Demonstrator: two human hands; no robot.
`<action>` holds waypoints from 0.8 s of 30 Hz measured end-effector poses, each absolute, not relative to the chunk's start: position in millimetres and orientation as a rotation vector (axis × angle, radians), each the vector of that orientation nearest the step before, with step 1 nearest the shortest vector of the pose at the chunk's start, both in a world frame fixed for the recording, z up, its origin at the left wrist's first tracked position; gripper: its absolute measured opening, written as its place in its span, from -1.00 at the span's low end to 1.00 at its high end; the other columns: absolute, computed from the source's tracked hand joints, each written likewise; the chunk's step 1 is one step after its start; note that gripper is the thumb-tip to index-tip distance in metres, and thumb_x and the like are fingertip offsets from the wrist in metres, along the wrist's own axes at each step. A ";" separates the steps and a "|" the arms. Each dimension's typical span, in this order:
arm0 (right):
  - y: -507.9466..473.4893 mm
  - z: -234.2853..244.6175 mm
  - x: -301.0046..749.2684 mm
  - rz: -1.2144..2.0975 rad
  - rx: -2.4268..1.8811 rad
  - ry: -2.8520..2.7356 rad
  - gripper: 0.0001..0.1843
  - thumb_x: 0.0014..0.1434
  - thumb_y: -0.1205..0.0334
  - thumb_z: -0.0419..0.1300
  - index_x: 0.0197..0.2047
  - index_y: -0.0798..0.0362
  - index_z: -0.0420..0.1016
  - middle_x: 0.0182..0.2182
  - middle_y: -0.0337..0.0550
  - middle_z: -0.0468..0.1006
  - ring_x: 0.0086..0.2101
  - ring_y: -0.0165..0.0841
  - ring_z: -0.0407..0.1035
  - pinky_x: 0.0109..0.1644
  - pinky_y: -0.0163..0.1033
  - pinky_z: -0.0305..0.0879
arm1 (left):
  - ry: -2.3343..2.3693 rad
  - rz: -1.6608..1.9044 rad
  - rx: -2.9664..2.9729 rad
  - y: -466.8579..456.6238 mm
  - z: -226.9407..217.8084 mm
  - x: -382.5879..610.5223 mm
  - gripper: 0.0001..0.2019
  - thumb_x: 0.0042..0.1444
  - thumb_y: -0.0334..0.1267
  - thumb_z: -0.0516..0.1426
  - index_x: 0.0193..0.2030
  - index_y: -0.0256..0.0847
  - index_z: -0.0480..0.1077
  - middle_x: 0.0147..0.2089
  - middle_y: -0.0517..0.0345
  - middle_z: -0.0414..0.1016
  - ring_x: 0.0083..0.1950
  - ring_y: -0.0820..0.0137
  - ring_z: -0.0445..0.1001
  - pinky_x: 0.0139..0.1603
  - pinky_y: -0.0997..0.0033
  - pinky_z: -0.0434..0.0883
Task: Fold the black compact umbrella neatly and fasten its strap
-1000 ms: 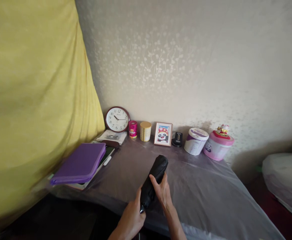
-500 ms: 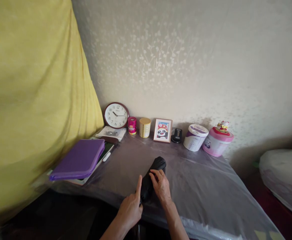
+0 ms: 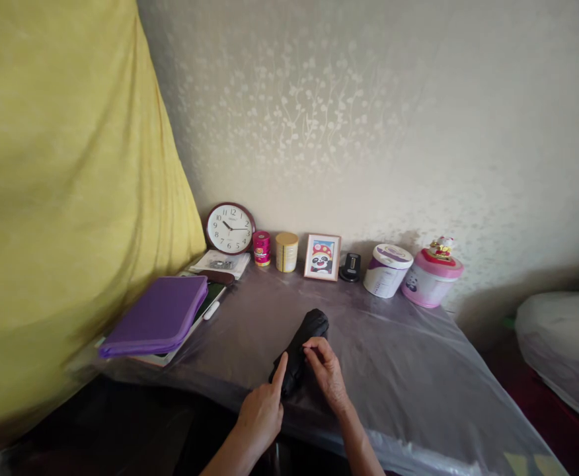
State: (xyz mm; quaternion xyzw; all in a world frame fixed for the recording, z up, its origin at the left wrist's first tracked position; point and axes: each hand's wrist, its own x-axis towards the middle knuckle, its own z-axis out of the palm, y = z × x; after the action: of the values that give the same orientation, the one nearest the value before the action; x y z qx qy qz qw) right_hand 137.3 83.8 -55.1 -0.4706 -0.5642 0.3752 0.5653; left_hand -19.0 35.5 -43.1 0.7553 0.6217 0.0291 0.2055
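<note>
A black folded umbrella (image 3: 310,328) lies slanted over the near part of the table, its far end pointing away to the right. My left hand (image 3: 262,413) is closed around its near end, the index finger stretched along the side; the handle itself is hidden in the palm. On the umbrella's right side, my right hand (image 3: 326,371) pinches a small dark bit at its edge between thumb and fingertips. It looks like the strap or the cloth's edge, though too small to be sure.
A purple folder (image 3: 155,314) lies on papers at the left, beside a yellow curtain (image 3: 71,198). Along the wall stand a clock (image 3: 231,228), a pink can (image 3: 262,248), a yellow canister (image 3: 287,252), a panda picture frame (image 3: 322,256), a white-purple tub (image 3: 387,271) and a pink tub (image 3: 431,281).
My right hand has shifted slightly right, from lying on the umbrella to pinching at its edge. The left index finger has tilted right, across the umbrella's side.
</note>
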 end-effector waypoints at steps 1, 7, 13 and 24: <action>82.4 -55.9 138.4 0.933 -1.095 -1.279 -0.78 0.03 0.04 0.15 -0.34 0.00 0.45 -0.38 -0.22 0.40 -0.39 -0.39 0.29 -0.28 -0.32 0.27 | 1.739 0.079 2.102 35.4 -42.7 -18.5 -0.25 0.01 -0.48 -0.07 0.30 -0.13 -0.40 -0.29 0.00 0.48 -0.28 0.30 0.44 -0.27 0.39 0.28; 70.7 -57.5 149.1 1.063 -1.039 -1.177 -0.79 0.02 0.06 0.18 -0.34 0.03 0.41 -0.43 -0.28 0.38 -0.41 -0.42 0.29 -0.24 -0.33 0.25 | 1.770 0.060 2.114 36.1 -44.4 -17.0 -0.25 0.01 -0.49 -0.07 0.29 -0.10 -0.40 -0.31 0.01 0.47 -0.30 0.30 0.44 -0.28 0.38 0.28; 68.1 -53.1 148.9 1.032 -0.997 -1.305 -0.82 0.08 0.09 0.11 -0.32 0.01 0.40 -0.29 -0.19 0.41 -0.27 -0.35 0.29 -0.19 -0.30 0.26 | 1.786 0.005 2.128 36.1 -42.3 -17.2 -0.26 0.02 -0.50 -0.09 0.29 -0.10 -0.39 -0.28 -0.03 0.47 -0.28 0.25 0.46 -0.29 0.34 0.30; 89.7 -47.7 154.1 0.765 -1.207 -1.769 -0.84 0.19 0.18 -0.05 -0.28 0.00 0.31 -0.43 -0.29 0.38 -0.49 -0.49 0.27 -0.34 -0.38 0.23 | 1.810 -0.157 2.205 37.2 -44.3 -15.6 -0.23 0.04 -0.48 -0.07 0.28 -0.07 -0.48 -0.23 0.03 0.45 -0.24 0.32 0.46 -0.29 0.42 0.31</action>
State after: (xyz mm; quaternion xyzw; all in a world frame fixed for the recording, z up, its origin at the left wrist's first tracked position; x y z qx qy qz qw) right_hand 154.1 89.7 -47.7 -0.4816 -0.7059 0.3051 0.4204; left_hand -15.6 37.2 -44.3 0.7640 0.6271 -0.0544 0.1417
